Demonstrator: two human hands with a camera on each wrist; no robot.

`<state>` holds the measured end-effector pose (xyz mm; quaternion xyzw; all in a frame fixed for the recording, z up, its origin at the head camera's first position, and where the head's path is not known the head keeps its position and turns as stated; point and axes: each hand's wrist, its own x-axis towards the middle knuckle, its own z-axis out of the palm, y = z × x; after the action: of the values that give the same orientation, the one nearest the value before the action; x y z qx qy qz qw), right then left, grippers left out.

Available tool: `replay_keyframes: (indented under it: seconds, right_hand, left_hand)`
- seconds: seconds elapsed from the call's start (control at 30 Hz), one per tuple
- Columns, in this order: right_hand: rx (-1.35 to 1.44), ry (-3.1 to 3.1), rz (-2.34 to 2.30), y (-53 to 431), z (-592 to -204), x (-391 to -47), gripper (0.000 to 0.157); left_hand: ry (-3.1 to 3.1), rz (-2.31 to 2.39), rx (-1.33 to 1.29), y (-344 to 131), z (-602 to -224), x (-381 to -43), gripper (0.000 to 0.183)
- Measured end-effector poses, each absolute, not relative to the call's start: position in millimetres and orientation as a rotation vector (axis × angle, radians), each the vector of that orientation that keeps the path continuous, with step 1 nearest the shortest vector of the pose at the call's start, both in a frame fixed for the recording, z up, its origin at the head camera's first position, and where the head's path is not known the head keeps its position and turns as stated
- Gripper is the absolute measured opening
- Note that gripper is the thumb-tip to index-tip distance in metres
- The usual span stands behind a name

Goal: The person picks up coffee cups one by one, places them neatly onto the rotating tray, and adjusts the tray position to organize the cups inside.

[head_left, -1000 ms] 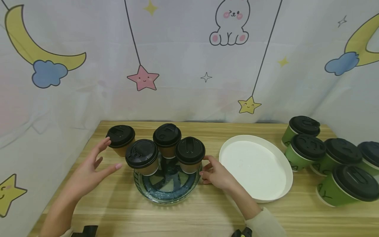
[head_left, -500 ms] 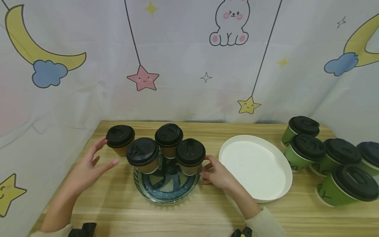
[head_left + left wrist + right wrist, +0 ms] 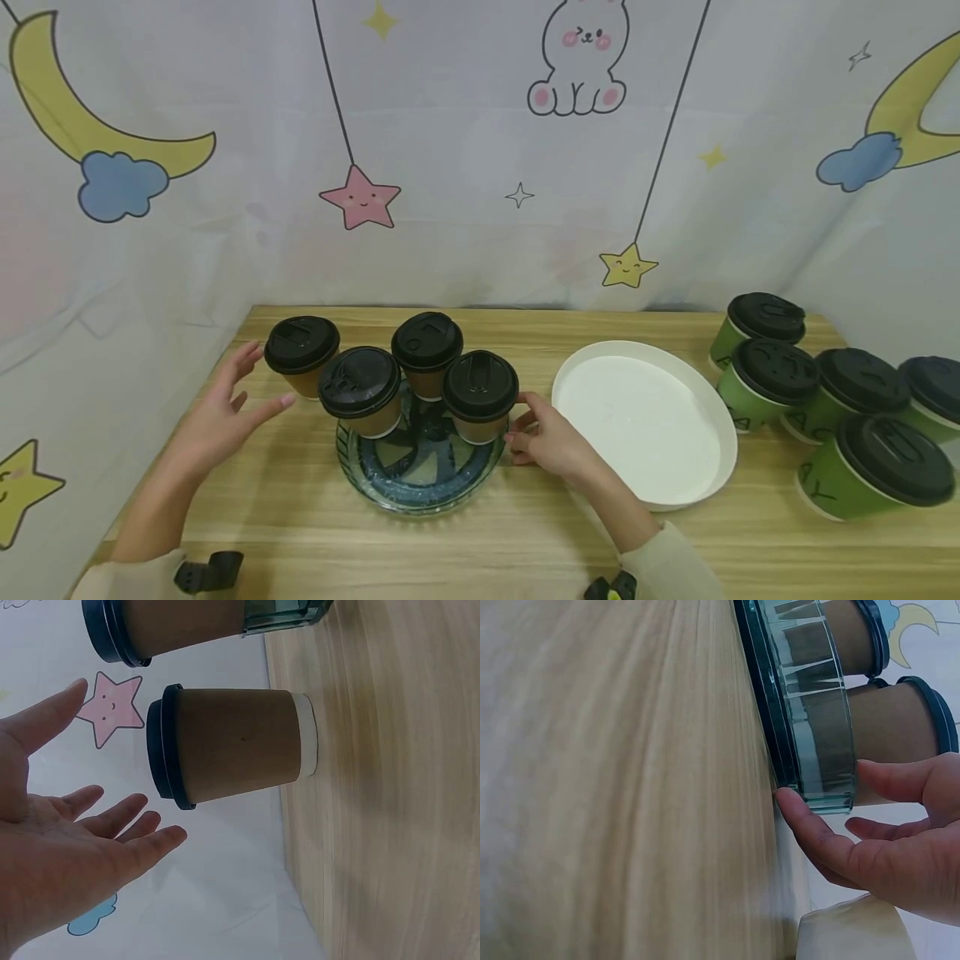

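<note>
My left hand (image 3: 213,417), fingers spread, hovers beside a brown paper coffee cup (image 3: 302,343) with a black lid. In the left wrist view that cup (image 3: 240,742) stands upright on the table, with a gap between it and the fingers. A round glass dish (image 3: 420,498) carries three more brown coffee cups: front left (image 3: 360,387), back (image 3: 427,346) and right (image 3: 480,392). My right hand (image 3: 551,442) grips the dish's right edge. In the right wrist view its thumb lies at the base of the dish (image 3: 829,742), another finger at the rim beside a cup.
A round white tray (image 3: 641,425) sits on the wooden table right of the dish, close to my right forearm. Several green coffee cups (image 3: 873,467) with black lids crowd the table's right side. A printed cloth (image 3: 465,250) hangs behind and at the sides.
My left hand has drawn a little left, away from the lone cup. On the dish the cups have shifted slightly clockwise. My right hand has stayed at the dish's edge.
</note>
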<state>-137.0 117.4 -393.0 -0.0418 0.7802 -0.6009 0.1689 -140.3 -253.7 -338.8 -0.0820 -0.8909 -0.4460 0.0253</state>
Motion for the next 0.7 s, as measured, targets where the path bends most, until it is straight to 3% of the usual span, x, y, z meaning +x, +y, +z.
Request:
replay_keyframes:
  seconds: [0.7]
  right_hand:
    - [-0.140, 2.217, -1.701, 117, -394, -138, 0.051]
  left_hand:
    - [-2.779, -1.430, -0.181, -260, -348, -164, 0.089]
